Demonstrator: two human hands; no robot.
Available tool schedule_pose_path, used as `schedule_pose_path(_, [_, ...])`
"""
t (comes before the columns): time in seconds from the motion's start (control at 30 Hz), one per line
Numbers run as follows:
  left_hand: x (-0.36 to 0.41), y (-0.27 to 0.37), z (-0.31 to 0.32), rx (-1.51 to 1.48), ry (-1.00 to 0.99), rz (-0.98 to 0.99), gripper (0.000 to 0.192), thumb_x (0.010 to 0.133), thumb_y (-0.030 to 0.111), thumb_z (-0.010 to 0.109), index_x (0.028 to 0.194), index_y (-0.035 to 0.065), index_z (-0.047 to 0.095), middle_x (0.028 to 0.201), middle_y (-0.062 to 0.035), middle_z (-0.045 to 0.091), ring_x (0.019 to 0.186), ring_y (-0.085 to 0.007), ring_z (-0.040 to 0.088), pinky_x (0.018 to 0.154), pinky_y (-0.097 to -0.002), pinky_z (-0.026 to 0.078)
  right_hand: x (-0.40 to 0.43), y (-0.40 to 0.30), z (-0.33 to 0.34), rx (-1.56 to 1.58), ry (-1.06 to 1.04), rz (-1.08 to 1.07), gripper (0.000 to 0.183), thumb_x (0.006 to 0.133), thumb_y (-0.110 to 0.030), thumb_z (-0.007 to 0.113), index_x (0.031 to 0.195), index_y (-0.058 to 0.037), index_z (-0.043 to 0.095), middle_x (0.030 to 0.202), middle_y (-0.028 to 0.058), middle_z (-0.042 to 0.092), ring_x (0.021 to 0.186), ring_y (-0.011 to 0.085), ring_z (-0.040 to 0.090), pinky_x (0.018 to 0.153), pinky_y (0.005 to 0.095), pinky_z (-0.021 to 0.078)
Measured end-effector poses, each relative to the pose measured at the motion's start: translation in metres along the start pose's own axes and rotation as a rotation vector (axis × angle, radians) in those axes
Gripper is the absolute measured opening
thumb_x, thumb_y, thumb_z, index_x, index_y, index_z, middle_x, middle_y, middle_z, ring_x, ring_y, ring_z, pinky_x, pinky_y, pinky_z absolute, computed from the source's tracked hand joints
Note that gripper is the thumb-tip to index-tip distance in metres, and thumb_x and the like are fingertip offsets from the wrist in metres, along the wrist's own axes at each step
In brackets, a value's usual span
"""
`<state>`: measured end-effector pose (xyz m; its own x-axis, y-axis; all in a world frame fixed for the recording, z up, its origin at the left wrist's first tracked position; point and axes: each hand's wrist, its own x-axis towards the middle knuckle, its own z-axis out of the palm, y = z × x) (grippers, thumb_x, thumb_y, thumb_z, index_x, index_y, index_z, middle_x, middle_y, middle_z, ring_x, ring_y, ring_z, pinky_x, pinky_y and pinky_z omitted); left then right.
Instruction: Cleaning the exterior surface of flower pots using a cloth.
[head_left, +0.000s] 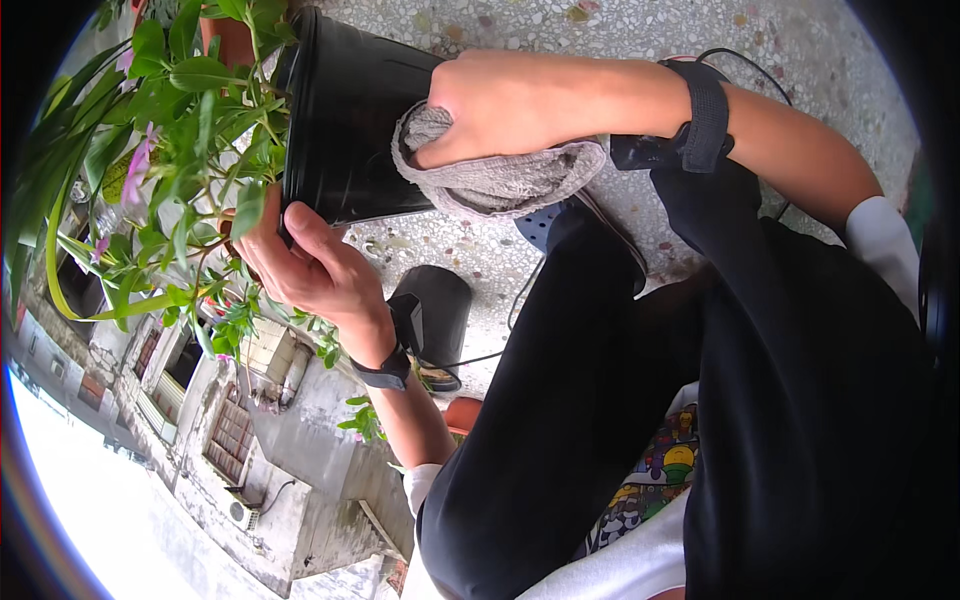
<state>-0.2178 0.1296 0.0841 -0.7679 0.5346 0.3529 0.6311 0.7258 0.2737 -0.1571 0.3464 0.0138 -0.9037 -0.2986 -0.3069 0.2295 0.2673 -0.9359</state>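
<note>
A black plastic plant pot (352, 120) stands at the upper left, with a leafy plant with pink flowers (202, 150) at its rim. My left hand (322, 270) grips the pot's rim, thumb on the near side and fingers partly hidden by leaves. Bunched in my right hand (480, 105) is a grey cloth (517, 180), held against the pot's side. Both wrists wear black straps.
Another black pot (442, 307) is on the speckled terrazzo floor (405, 247), near a terracotta-coloured pot (463, 415). A thin black cable (480, 360) runs towards my leg and blue shoe (536, 225). Weathered buildings (247, 435) lie beyond the plants.
</note>
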Motion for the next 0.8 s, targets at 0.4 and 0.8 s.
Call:
schedule_pose_path(0.4, [0.019, 0.007, -0.004, 0.126, 0.030, 0.072, 0.027, 0.099, 0.024, 0.060, 0.086, -0.0002, 0.062, 0.079, -0.0100, 0.053, 0.080, -0.0280, 0.048, 0.071, -0.0419, 0.039, -0.026, 0.063, 0.031, -0.125, -0.114, 0.188, 0.054, 0.078, -0.047, 0.067, 0.070, 0.0070, 0.065, 0.063, 0.0251, 0.060, 0.064, 0.0411, 0.062, 0.061, 0.0484, 0.0499])
schedule_pose_path(0.8, [0.046, 0.005, 0.003, -0.112, -0.079, 0.016, 0.043, 0.104, 0.026, 0.042, 0.086, -0.0034, 0.068, 0.072, -0.0094, 0.057, 0.068, -0.0235, 0.052, 0.065, -0.0369, 0.041, 0.039, -0.028, -0.029, -0.078, 0.152, -0.201, 0.059, 0.081, -0.050, 0.065, 0.076, 0.0094, 0.067, 0.069, 0.0263, 0.063, 0.065, 0.0384, 0.064, 0.063, 0.0460, 0.0508])
